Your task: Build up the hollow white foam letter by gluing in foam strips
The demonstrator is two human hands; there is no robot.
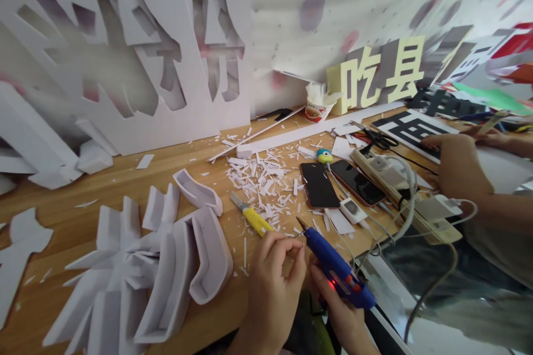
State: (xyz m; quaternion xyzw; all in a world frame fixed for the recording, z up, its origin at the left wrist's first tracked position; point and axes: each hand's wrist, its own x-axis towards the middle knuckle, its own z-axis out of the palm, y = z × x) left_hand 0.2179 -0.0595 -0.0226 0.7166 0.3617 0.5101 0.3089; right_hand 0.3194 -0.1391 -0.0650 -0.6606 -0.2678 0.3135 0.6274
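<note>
My right hand (335, 305) grips a blue hot glue gun (337, 269) with its red light on, nozzle pointing up and left near the wooden table's front edge. My left hand (272, 283) has its fingertips pinched close to the nozzle tip, on something too small to make out. A yellow utility knife (252, 215) lies just beyond my left hand. White foam letter pieces (166, 266) lie to the left of my hands.
Two phones (339, 183) and a power strip (400, 194) with cables lie to the right among white scraps (266, 177). Another person's arm (466, 177) reaches in at right. Cut-out foam boards (125, 50) and yellow characters (375, 77) stand at the back, with a paper cup (317, 105).
</note>
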